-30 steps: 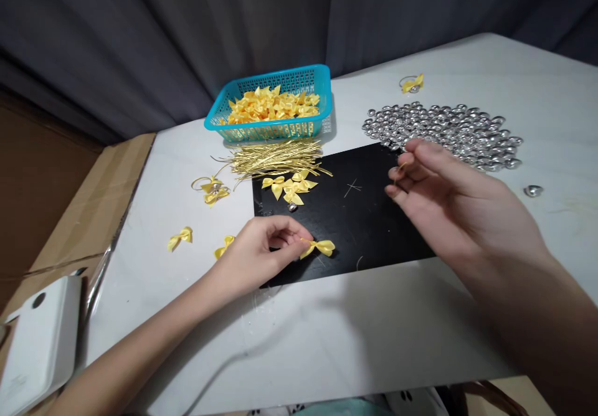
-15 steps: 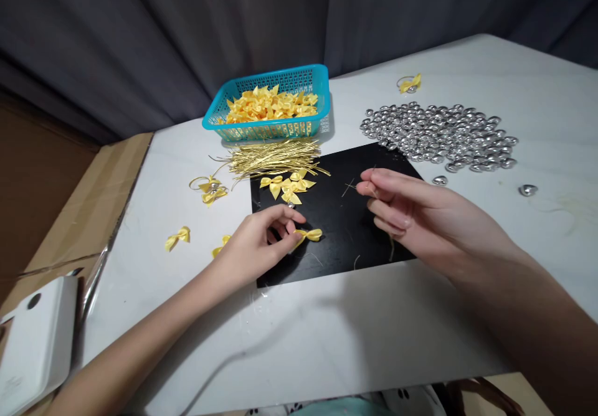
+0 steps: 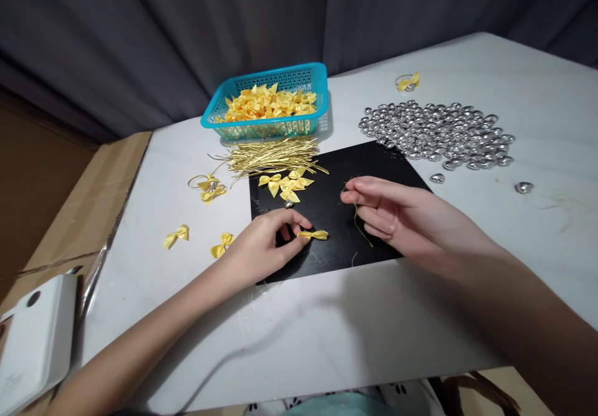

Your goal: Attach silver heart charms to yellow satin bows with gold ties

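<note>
White tabletop [image 3: 327, 329], black rectangular mat [image 3: 327, 198] mid-frame: left hand [image 3: 264, 245] pinches small yellow satin bow [image 3: 314, 235]; right hand [image 3: 402, 220] pinches thin gold wire [image 3: 362, 232]. Bow pressed flat probably steadies wire alignment.

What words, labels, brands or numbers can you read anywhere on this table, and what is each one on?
No text here can be read.
White case: a faint mark near its lower corner, too blurred to read.
Basket: a pale patch at its right end, perhaps a sticker, too small to read.
</note>
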Demonstrator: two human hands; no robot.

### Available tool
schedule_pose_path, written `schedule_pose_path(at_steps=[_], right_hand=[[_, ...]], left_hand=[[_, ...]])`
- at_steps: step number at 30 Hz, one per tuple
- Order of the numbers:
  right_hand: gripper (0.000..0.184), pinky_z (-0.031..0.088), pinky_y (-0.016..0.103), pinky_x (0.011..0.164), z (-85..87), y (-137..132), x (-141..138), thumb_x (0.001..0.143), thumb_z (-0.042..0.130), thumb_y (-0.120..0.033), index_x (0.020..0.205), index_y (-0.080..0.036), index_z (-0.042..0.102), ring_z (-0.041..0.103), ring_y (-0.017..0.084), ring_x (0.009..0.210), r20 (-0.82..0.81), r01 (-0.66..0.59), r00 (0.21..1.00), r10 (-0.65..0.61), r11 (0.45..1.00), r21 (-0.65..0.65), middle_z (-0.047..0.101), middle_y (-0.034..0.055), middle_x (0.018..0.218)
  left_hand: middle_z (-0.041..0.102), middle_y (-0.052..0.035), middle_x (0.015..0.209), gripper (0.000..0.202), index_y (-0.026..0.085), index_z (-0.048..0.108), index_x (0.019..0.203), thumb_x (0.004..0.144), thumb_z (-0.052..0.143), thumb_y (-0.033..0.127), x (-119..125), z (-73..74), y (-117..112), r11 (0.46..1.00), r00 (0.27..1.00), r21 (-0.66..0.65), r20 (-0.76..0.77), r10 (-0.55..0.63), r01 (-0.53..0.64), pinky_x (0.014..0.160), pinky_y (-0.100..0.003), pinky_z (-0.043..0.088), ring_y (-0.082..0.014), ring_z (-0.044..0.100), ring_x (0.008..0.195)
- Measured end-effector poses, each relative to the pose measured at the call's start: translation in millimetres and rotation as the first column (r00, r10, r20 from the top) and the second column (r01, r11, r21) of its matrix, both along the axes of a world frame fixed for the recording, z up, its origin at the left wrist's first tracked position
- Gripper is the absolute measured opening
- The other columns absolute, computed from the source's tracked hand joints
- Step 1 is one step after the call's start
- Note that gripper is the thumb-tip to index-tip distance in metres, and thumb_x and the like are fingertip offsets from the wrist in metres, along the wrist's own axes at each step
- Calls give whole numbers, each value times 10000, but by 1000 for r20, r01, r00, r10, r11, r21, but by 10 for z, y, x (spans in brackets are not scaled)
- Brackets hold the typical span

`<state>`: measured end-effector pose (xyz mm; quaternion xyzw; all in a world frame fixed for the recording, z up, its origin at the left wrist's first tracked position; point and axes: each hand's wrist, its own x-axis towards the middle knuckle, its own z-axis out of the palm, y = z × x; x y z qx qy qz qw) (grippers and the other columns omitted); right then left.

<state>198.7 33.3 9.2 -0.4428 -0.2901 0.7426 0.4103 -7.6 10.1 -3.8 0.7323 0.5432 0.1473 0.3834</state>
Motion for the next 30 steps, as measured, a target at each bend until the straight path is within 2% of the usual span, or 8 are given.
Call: schedule_pose_path(at_steps=[5,8,11,14,16,21,26,30], right_hand=[[56,173,210,368,14,-24,-22,716,672,-214,694,-164,662,276,20,395,8,-42,999,42,999,-2,693,19,719],[62,153,220,371,18,-30,-33,716,669,-227,703,-168,653,260,20,388,18,-70,997,69,997,20,683,12,723],[80,159,219,384,18,-35,-36,701,690,-236,725,-163,665,272,12,394,25,-86,996,84,994,74,652,-6,721],[115,164,215,393,22,-51,-42,676,726,-245,736,-155,686,264,16,407,91,-94,992,86,992,86,539,-47,580],[134,149,218,394,29,-66,-53,661,744,-253,725,-148,691,251,20,410,143,-109,985,98,992,68,479,-62,521],[168,124,235,413,19,-89,-78,642,750,-300,709,-153,702,301,24,418,226,-148,966,121,983,106,585,-14,607],[197,138,242,425,-26,-74,-86,637,749,-330,719,-158,700,299,37,420,250,-170,959,132,975,140,518,-34,536],[198,148,243,426,-21,-79,-96,628,751,-320,729,-164,681,297,44,423,250,-123,965,82,981,152,473,-54,504]], left_hand=[[615,-22,853,198,172,633,999,834,564,257,35,21,-38,998,999,57,33,39,-41,599,-235,386,-129,531,711],[563,-4,801,269,171,629,1068,833,578,291,108,54,-64,993,988,40,115,102,-108,582,-234,380,-116,485,651],[502,25,737,358,156,609,1145,823,594,311,203,99,-79,991,955,-106,277,110,-83,564,-234,366,-98,418,594],[477,35,700,330,151,631,1105,813,592,300,270,140,-83,958,889,-288,435,142,-12,549,-229,350,-96,406,592],[499,32,689,285,157,651,1066,815,586,275,287,164,-84,938,857,-346,480,187,-11,529,-220,340,-92,411,582],[657,-7,756,162,181,708,910,818,588,239,279,206,-97,926,822,-375,513,247,-44,475,-205,336,-82,459,532],[709,-14,774,138,174,713,781,837,599,227,262,186,-112,936,832,-350,513,213,-24,578,-206,427,-96,542,619],[699,-12,779,216,181,719,799,884,539,267,234,168,-124,943,855,-333,490,169,4,568,-207,411,-96,520,615]])
